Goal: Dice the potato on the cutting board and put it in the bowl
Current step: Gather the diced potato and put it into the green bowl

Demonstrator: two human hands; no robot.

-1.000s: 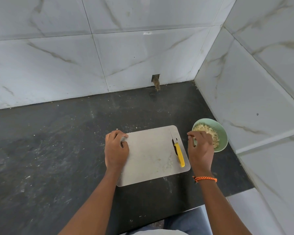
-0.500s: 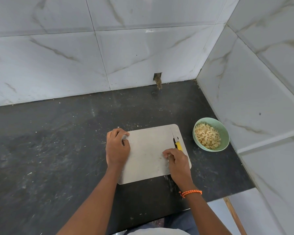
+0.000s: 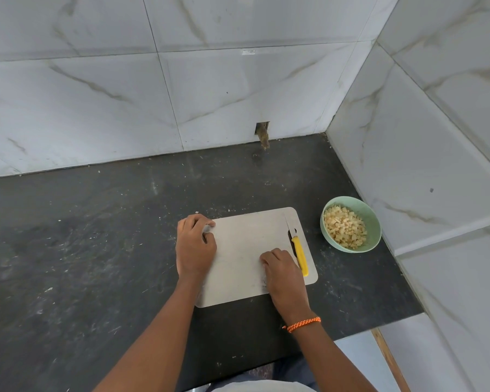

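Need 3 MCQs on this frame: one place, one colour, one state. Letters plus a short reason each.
1. Where does the knife lie?
A. in the bowl
B. on the right side of the cutting board
C. on the counter left of the board

2. What colour is the knife's handle?
A. yellow
B. red
C. black

3. What is in the green bowl?
A. nothing
B. a whole potato
C. diced potato

Answers:
1 B: it rests along the right edge of the cutting board, beside the right hand.
2 A: the handle shows bright yellow.
3 C: small pale potato cubes fill it, while the left hand rests on the board's left edge.
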